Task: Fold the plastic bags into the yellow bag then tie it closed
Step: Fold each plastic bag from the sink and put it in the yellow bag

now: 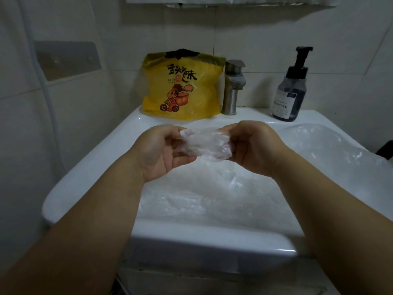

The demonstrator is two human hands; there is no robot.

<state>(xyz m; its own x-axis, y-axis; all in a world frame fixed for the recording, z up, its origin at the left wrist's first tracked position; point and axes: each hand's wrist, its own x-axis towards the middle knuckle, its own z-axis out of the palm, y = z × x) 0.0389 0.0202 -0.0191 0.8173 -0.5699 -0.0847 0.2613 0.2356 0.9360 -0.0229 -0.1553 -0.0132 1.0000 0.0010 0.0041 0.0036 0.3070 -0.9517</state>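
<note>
A small folded clear plastic bag (204, 144) is held in the air above the sink, between both hands. My left hand (162, 151) pinches its left end and my right hand (252, 145) pinches its right end. The yellow bag (187, 96), printed with a cartoon figure and black characters, stands upright on the back ledge of the sink, left of the tap, its top open and dark inside. More clear plastic bags (204, 194) lie crumpled in the basin below my hands, and another clear bag (331, 150) spreads over the right side of the sink.
The white sink (89, 173) fills the middle of the view, with a metal tap (232, 86) at the back. A dark pump soap bottle (292, 88) stands at the back right. Tiled walls close in behind and on the left.
</note>
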